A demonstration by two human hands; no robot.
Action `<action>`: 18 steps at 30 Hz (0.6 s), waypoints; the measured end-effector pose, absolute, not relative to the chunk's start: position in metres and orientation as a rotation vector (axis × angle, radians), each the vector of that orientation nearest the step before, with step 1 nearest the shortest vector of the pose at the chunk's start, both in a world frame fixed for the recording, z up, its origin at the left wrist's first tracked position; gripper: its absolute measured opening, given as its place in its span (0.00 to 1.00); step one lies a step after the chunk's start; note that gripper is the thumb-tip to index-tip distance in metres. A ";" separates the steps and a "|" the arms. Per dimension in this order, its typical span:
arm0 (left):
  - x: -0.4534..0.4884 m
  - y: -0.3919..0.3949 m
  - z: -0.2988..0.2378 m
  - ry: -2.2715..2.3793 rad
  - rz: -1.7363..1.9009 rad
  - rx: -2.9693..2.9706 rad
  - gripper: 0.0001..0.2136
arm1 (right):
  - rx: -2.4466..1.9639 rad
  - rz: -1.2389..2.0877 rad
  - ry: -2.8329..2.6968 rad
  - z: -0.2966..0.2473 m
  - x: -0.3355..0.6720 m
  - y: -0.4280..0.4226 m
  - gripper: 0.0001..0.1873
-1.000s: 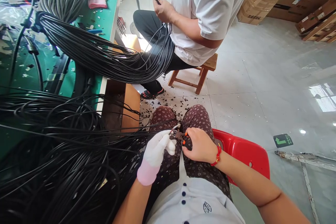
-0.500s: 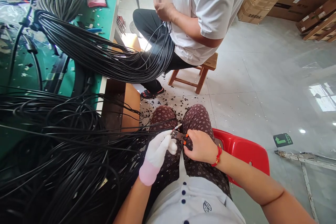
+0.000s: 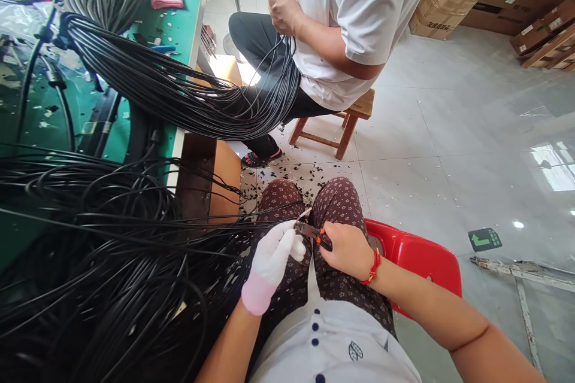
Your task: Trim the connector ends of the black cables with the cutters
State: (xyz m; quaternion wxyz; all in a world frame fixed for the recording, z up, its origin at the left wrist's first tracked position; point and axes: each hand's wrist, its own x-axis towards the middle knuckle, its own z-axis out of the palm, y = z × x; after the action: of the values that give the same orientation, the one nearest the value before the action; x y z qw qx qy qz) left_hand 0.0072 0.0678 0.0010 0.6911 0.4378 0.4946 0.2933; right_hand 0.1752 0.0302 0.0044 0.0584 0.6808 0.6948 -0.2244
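My left hand, in a white glove with a pink cuff, pinches the end of a thin black cable over my lap. My right hand, bare with a red wrist string, grips small pliers with orange and black handles. The plier jaws sit at the cable's tip, where a short stripped white and red end sticks out. A big mass of black cables spreads to my left.
A person in a white shirt sits on a wooden stool ahead, handling another cable bundle draped off the green table. I sit on a red chair. Black offcuts litter the tiled floor; cardboard boxes stand far right.
The pliers and my right hand have shifted slightly along the cable tip. The other person has raised their hands a little.
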 end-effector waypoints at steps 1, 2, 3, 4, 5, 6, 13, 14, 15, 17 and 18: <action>0.007 0.068 0.001 1.118 0.655 0.998 0.15 | 2.069 -0.686 2.112 0.004 0.176 0.030 0.07; 0.007 0.068 0.001 1.143 0.656 1.021 0.15 | 2.080 -0.692 2.119 0.003 0.176 0.030 0.06; 0.006 0.068 0.001 1.178 0.659 1.050 0.16 | 2.093 -0.699 2.127 0.002 0.176 0.030 0.06; 0.006 0.068 0.001 1.212 0.659 1.085 0.15 | 2.106 -0.708 2.135 0.001 0.176 0.030 0.05; 0.005 0.068 0.001 1.237 0.653 1.124 0.15 | 2.120 -0.721 2.144 0.001 0.176 0.030 0.05; 0.005 0.068 0.002 1.250 0.647 1.164 0.13 | 2.133 -0.737 2.154 0.000 0.176 0.030 0.05; 0.005 0.070 0.002 1.209 0.664 1.067 0.12 | 2.277 -0.831 2.280 0.000 0.178 0.031 0.07; 0.005 0.071 0.002 1.197 0.673 1.038 0.12 | 2.277 -0.825 2.303 0.000 0.179 0.031 0.06; 0.005 0.071 0.003 1.184 0.679 1.019 0.13 | 2.267 -0.815 2.324 0.001 0.179 0.031 0.06; 0.005 0.071 0.004 1.157 0.672 0.999 0.14 | 2.234 -0.780 2.351 0.001 0.178 0.031 0.06; 0.004 0.072 0.004 1.144 0.665 0.996 0.14 | 2.216 -0.764 2.357 0.001 0.177 0.031 0.07</action>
State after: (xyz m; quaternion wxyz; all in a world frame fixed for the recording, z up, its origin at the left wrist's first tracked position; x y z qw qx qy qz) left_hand 0.0043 0.0716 0.0042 0.6764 0.4428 0.5088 0.2959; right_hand 0.1773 0.0315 0.0006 -0.0911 0.6639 0.7060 -0.2290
